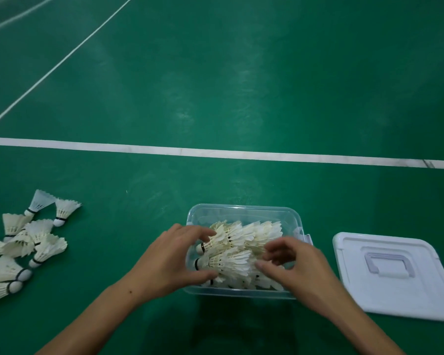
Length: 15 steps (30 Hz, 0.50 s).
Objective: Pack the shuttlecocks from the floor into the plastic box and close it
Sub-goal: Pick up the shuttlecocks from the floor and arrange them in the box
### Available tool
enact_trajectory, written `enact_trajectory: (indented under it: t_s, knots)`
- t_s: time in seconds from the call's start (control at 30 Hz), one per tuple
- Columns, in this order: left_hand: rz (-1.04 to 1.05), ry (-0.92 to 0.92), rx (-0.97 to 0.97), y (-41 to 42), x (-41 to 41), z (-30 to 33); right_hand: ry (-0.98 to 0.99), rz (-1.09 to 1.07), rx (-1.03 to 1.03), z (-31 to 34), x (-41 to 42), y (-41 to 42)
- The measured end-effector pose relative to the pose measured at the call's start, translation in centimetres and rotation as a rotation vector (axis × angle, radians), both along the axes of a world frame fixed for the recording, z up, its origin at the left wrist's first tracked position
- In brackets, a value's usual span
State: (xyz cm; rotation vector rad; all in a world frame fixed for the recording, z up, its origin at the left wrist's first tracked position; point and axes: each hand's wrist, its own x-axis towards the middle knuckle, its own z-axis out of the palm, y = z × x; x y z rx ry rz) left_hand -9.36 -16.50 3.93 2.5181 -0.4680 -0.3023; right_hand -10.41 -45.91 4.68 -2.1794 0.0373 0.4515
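Note:
A clear plastic box (244,209) stands open on the green floor, packed with white feather shuttlecocks (256,234) lying on their sides. My left hand (169,257) reaches in over the box's left wall, its fingers and thumb curled round two shuttlecocks (228,261) by their cork ends. Above the right half of the box, my right hand (295,265) has loosely curled fingers and its thumb touches the feathers; it holds nothing that I can see. Several loose shuttlecocks (23,242) lie in a pile on the floor at the far left.
The box's white lid (395,275) with a moulded handle lies flat on the floor just right of the box. A broad white court line (215,152) crosses the floor beyond the box. A thinner line (62,58) runs diagonally at the upper left.

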Motion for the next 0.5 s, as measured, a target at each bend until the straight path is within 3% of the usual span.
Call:
enact_trajectory:
  t_s: [0.23, 0.5]
  knots:
    - [0.322, -0.146, -0.329, 2.2, 1.1, 3.6, -0.317, 0.127, -0.085, 4.1, 3.9, 4.7]
    - [0.649, -0.185, -0.403, 12.1, -2.7, -0.6, -0.394, 0.420, -0.092, 1.4, 6.6, 19.5]
